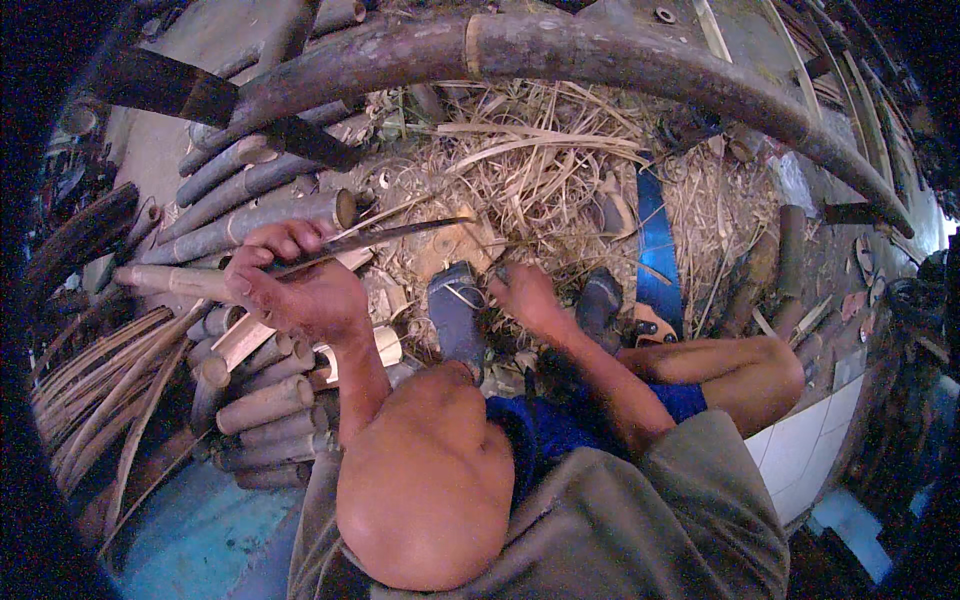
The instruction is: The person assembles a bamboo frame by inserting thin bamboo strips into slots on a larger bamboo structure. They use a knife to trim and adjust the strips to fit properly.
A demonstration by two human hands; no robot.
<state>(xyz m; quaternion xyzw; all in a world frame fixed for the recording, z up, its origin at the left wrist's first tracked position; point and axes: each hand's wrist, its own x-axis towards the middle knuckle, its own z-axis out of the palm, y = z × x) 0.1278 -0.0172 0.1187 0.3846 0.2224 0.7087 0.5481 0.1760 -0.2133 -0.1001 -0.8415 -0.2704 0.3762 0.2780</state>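
Observation:
My left hand point(310, 285) is turned palm up, its fingers and thumb closed around a long, narrow dark strip point(390, 236) that looks like split bamboo. The strip points right and slightly upward, its far end over a pale wooden block point(450, 252) on the floor. To the right of that block, my right hand point(530, 300) is closed with its fingers curled in. Whatever it may hold is hidden. Between the hands is my left foot in a dark sock or shoe point(457, 318).
A thick bamboo pole point(600, 48) arches across the far side. Cut bamboo lengths point(268, 405) are piled at left, beside long split strips point(110, 375). Shavings point(540, 150) cover the floor ahead. A blue-bladed saw point(656, 240) lies right of my feet.

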